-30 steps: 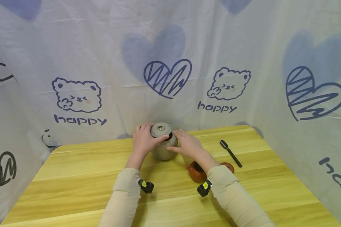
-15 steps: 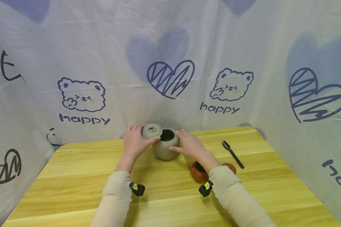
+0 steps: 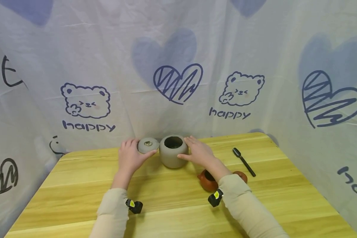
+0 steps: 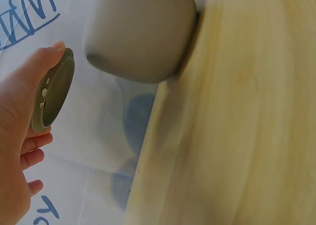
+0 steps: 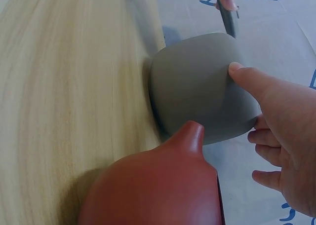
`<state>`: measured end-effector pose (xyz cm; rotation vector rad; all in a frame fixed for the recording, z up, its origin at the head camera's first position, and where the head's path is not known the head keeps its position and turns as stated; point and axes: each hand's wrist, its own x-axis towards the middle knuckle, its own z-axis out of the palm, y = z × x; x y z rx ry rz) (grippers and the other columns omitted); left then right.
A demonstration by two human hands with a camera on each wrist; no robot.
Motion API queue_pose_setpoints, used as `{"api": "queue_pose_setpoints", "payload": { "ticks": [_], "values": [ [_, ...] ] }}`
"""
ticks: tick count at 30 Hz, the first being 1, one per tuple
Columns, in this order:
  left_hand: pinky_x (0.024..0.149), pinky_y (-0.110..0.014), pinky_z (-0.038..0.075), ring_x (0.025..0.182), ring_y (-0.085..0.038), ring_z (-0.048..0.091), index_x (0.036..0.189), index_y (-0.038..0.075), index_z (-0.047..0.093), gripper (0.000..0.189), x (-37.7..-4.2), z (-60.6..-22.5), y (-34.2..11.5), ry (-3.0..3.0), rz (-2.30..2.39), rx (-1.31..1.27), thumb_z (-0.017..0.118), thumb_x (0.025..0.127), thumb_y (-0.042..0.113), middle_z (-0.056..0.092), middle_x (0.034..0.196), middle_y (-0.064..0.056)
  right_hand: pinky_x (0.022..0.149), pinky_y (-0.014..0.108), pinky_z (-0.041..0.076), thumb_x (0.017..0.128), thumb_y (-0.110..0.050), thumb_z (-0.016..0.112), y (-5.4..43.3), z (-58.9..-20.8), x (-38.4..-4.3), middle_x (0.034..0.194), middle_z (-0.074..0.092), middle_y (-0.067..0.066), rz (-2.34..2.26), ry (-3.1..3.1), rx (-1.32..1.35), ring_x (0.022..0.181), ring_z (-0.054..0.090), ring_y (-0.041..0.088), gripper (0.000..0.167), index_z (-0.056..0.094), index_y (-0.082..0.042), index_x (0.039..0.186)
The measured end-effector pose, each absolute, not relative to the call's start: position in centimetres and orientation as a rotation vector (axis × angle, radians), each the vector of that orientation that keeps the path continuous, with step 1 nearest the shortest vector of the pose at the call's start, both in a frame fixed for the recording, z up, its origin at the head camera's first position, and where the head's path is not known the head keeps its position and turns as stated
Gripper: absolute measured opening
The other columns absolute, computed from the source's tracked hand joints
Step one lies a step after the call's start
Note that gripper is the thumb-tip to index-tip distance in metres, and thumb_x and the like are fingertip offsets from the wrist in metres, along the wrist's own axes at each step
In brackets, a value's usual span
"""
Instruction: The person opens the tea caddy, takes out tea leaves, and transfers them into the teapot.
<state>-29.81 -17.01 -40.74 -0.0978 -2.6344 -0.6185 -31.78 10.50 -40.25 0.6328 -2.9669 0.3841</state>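
Note:
My left hand [image 3: 131,156] grips a round grey lid [image 3: 148,144] with a small metal ring on top, just left of the jar. In the left wrist view the lid [image 4: 58,89] hangs tilted between thumb and fingers, away from the wood. The grey rounded jar [image 3: 173,159] stands upright near the table's back edge, its dark mouth uncovered. From the right side my right hand [image 3: 200,152] holds the jar, thumb on its front and fingers behind. In the right wrist view the thumb presses near the jar's [image 5: 197,87] rim.
Below my right forearm sits a reddish-brown teapot [image 3: 207,182] without its cover, partly hidden. A reddish-brown round piece [image 3: 240,175] shows beyond the arm. A black scoop [image 3: 244,162] lies on the wooden table [image 3: 172,211] at the right. A printed curtain [image 3: 124,66] hangs behind.
My left hand has lifted the lid off the jar's mouth and carried it left and lower, beside the jar. The right hand stays on the jar.

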Motion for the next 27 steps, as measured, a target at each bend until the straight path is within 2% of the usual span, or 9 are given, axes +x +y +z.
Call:
{"api": "queue_pose_setpoints", "payload": {
  "ticks": [13,21,27],
  "values": [
    [0.104,-0.058,0.03,0.121,-0.038,0.043,0.126,0.003,0.061,0.092,-29.4,-42.7,-18.8,-2.775,-0.5,-0.155,0.073,0.066,0.073,0.057,0.131,-0.017,0.12,0.044,0.027,0.086,-0.064,0.059,10.4,-40.2,-31.6,0.158,0.033,0.009,0.417,-2.957,0.629,0.149,0.026,0.026,0.088,0.036,-0.01,0.152],
    [0.099,-0.056,0.037,0.123,-0.037,0.043,0.128,0.003,0.062,0.094,-29.4,-43.1,-18.8,-2.9,-0.477,-0.194,0.072,0.066,0.073,0.056,0.134,-0.017,0.12,0.043,0.026,0.087,-0.065,0.058,10.5,-40.2,-31.6,0.159,0.033,0.008,0.399,-2.963,0.626,0.15,0.025,0.025,0.088,0.035,-0.01,0.152],
    [0.095,-0.053,0.037,0.121,-0.036,0.044,0.127,0.003,0.063,0.093,-29.3,-43.6,-18.6,-2.948,-0.446,-0.206,0.074,0.065,0.072,0.057,0.134,-0.017,0.12,0.043,0.027,0.086,-0.065,0.058,10.4,-40.3,-31.6,0.158,0.034,0.008,0.398,-2.961,0.622,0.149,0.027,0.026,0.088,0.035,-0.01,0.152]
  ]
}}
